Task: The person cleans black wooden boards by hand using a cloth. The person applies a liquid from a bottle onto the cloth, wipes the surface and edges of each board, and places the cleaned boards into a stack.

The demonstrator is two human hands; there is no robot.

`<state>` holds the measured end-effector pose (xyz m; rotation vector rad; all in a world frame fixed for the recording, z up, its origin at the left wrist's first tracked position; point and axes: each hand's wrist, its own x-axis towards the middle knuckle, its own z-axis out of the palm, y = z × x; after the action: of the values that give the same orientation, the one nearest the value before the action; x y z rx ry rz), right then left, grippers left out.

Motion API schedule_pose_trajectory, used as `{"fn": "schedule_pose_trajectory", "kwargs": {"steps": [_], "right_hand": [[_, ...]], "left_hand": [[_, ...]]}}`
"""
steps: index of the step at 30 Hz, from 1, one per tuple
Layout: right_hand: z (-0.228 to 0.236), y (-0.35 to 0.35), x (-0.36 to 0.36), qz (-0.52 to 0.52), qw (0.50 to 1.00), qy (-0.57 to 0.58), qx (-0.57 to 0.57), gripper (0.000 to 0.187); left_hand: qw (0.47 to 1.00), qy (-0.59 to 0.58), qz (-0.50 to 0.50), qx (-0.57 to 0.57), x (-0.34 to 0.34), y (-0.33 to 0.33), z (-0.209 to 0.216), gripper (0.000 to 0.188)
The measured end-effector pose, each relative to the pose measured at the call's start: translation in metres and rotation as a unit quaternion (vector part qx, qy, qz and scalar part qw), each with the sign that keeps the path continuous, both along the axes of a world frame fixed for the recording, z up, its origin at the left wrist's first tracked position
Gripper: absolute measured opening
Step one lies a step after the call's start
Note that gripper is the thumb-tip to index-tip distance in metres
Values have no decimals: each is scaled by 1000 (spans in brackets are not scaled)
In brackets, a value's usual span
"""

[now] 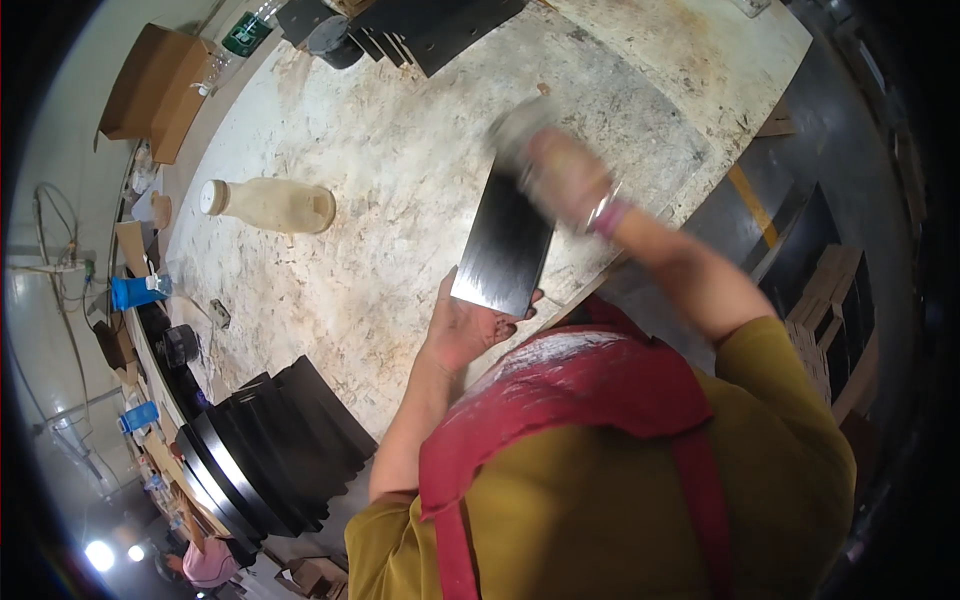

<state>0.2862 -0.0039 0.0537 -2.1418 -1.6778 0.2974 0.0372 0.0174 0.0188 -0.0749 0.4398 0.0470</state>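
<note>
A flat black rectangular plate [505,245] with a satin shine lies tilted near the table's front edge. My left hand [465,325] grips its near end from beneath, thumb on one side and fingertips curling round the other. My right hand [568,178], smeared by motion, presses a greyish pad or wad of cloth [525,130] over the plate's far end. The pad's exact kind is too blurred to tell. A band circles my right wrist.
A cloudy bottle [275,205] with a white cap lies on the stained white table [380,150]. Black plates are stacked at the left [290,440] and far edge [440,30]. A cardboard box [160,90] stands far left; a person in pink [208,562] is lower left.
</note>
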Motion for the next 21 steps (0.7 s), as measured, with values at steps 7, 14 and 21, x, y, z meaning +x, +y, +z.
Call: {"fn": "schedule_pose_trajectory", "kwargs": {"steps": [7,14,21], "right_hand": [[2,6,6,73,990,116,-13,21],[-5,14,18,33,998,-27,-46,14],[-14,2,20,100,987,-83,90,17]], "left_hand": [[995,96,-12,18,3,3,3,71],[1000,7,-5,-10,0,4,-9,70],[999,-32,9,-22,0,2,-11,70]]}}
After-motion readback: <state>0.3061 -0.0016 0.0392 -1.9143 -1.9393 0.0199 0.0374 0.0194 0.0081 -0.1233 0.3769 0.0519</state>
